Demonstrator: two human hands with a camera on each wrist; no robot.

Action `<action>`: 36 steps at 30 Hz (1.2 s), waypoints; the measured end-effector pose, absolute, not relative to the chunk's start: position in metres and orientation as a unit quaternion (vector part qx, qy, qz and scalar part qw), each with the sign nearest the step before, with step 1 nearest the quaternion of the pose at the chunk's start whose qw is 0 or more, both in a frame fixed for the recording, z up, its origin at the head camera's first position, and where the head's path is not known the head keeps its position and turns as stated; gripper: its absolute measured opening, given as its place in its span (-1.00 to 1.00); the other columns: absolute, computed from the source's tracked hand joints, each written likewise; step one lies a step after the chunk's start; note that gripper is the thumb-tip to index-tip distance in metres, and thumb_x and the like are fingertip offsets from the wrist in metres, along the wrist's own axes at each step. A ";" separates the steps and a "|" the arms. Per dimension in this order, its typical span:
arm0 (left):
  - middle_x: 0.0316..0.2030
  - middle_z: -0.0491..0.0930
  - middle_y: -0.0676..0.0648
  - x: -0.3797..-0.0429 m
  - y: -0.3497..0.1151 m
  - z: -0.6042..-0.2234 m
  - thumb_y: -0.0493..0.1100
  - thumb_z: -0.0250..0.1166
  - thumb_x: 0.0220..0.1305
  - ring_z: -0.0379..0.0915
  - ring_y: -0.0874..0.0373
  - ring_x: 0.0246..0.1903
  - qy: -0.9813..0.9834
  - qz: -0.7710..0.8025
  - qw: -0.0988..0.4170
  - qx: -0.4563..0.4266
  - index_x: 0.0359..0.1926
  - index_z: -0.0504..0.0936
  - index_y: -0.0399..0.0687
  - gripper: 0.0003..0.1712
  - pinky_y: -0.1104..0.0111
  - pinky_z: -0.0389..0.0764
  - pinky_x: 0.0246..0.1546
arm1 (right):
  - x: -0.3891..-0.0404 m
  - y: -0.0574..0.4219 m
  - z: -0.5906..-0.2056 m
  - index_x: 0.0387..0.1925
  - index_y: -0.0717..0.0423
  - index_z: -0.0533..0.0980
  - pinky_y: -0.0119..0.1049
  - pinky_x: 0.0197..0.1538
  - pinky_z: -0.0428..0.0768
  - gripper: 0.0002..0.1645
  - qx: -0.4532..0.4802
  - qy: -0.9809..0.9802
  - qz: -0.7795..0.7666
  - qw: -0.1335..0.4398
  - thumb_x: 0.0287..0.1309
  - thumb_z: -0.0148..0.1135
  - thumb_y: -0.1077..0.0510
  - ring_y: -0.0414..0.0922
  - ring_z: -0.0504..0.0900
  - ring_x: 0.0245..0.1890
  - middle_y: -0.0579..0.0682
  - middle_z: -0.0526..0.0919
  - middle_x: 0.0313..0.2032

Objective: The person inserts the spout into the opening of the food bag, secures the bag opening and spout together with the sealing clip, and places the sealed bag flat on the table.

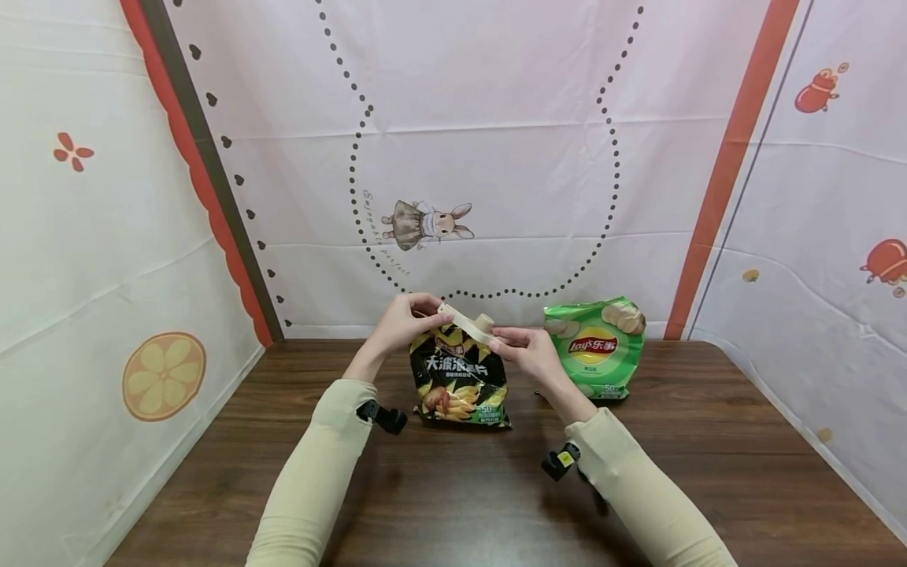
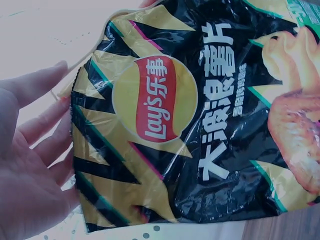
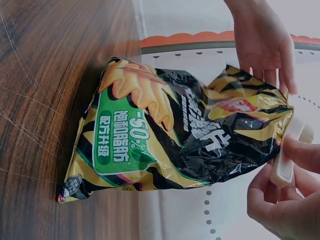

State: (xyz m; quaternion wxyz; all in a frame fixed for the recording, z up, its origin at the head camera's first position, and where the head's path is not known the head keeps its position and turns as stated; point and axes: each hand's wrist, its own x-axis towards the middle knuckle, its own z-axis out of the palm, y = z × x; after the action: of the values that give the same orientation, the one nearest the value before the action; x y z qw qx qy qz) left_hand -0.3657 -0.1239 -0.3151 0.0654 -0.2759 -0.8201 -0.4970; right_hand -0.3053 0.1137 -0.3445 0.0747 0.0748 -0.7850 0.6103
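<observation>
A black and gold bag of Lay's potato chips [image 1: 459, 386] stands upright on the table, its printed front facing me. Along its top edge lies a cream sealing clip [image 1: 464, 321] with a short round spout sticking up. My right hand [image 1: 527, 348] pinches the clip's right end between thumb and curled fingers, as the right wrist view shows closely. At the other end, my left hand [image 1: 407, 321] has thumb and fingers around the clip's left tip, by the bag's top corner. In the left wrist view the bag [image 2: 155, 100] covers part of those fingers.
A green Lay's bag [image 1: 595, 350] stands behind my right forearm, at the table's back right. The dark wooden table [image 1: 453, 488] runs back to a printed cloth [image 1: 489, 173] hung behind it and at both sides. Black cameras [image 1: 386, 417] sit on both wrists.
</observation>
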 end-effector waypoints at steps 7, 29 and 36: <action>-0.37 0.62 -0.07 -0.361 -0.124 -0.311 -0.08 0.37 0.16 0.53 -0.12 -0.33 -0.808 -0.524 0.044 -0.266 -0.20 0.66 -0.20 -0.71 0.10 0.54 -0.27 | -0.306 0.114 -0.345 0.00 0.24 0.59 -0.39 -0.27 0.51 -0.60 0.079 -0.779 0.618 0.061 0.10 0.34 0.21 -0.34 0.58 -0.40 0.25 0.68 -0.12; -0.53 0.59 0.07 -0.360 -0.127 -0.306 -0.18 0.38 0.13 0.42 0.13 -0.47 -0.786 -0.557 0.013 -0.268 -0.36 0.63 -0.25 -0.82 0.30 0.42 -0.34 | -0.307 0.111 -0.350 0.05 0.23 0.55 -0.38 -0.19 0.57 -0.54 0.071 -0.757 0.649 0.026 0.07 0.36 0.22 -0.33 0.61 -0.38 0.16 0.70 -0.12; -0.53 0.60 0.08 -0.360 -0.128 -0.302 -0.24 0.37 0.12 0.44 0.20 -0.47 -0.785 -0.558 -0.003 -0.270 -0.37 0.61 -0.30 -0.83 0.37 0.41 -0.31 | -0.307 0.112 -0.351 0.07 0.25 0.54 -0.45 -0.27 0.56 -0.52 0.071 -0.749 0.659 0.011 0.07 0.35 0.24 -0.29 0.60 -0.40 0.11 0.72 -0.16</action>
State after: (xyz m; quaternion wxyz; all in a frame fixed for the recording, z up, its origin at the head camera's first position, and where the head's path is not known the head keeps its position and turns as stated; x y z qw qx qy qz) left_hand -0.3598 -0.1282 -0.3020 -0.0026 -0.2702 -0.7847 -0.5578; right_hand -0.3075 0.1115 -0.3509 0.0110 0.0710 -0.7487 0.6591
